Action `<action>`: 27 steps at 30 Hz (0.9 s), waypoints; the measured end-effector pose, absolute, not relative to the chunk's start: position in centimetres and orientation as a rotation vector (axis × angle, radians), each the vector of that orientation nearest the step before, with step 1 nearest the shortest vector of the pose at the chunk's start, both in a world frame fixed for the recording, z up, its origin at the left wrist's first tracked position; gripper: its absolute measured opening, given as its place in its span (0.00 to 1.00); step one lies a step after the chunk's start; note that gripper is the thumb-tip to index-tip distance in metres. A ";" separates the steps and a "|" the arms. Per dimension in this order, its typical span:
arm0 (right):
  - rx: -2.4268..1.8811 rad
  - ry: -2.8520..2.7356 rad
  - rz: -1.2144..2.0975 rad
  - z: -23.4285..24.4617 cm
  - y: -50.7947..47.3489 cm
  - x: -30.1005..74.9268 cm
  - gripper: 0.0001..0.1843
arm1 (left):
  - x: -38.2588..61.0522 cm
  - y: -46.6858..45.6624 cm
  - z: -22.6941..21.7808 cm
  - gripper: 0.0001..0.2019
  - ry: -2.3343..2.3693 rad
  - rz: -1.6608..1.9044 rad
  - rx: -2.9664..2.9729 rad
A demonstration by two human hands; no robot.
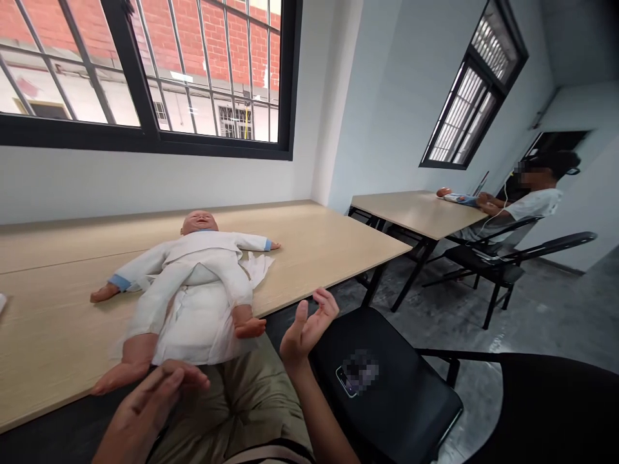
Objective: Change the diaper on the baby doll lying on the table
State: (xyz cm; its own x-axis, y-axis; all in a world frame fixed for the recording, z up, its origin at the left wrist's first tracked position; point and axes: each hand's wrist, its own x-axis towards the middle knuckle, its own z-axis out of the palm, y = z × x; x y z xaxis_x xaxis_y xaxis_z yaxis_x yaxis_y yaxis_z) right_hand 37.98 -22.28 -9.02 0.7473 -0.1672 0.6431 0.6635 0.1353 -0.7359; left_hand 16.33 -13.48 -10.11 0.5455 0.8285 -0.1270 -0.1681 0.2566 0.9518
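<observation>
A baby doll (193, 283) in white clothes lies on its back on the wooden table (319, 238), its legs hanging over the near edge. My left hand (147, 403) hovers below the doll's left foot with fingers stretched out, holding nothing. Just right of the doll's other foot, my right hand (305, 328) is raised, palm up and fingers apart, also empty. Neither hand touches the doll.
A black chair (387, 386) stands at my right with a phone (355, 374) on its seat. Further right another person (527, 200) sits at a second table (416, 212) with another doll (454, 196). A barred window (145, 71) runs above the table.
</observation>
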 end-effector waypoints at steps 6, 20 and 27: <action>-1.282 -1.172 -0.507 -7.1 -22.3 34.6 0.09 | 16.4 -14.1 -7.5 0.13 0.750 1.187 2.004; -1.500 -2.087 -0.686 -8.9 -19.0 38.7 0.30 | 16.1 -7.7 -6.2 0.15 0.746 1.031 2.134; -1.307 -1.922 -0.790 -10.5 -17.5 39.4 0.13 | 15.4 -6.7 -5.3 0.09 0.800 1.086 2.223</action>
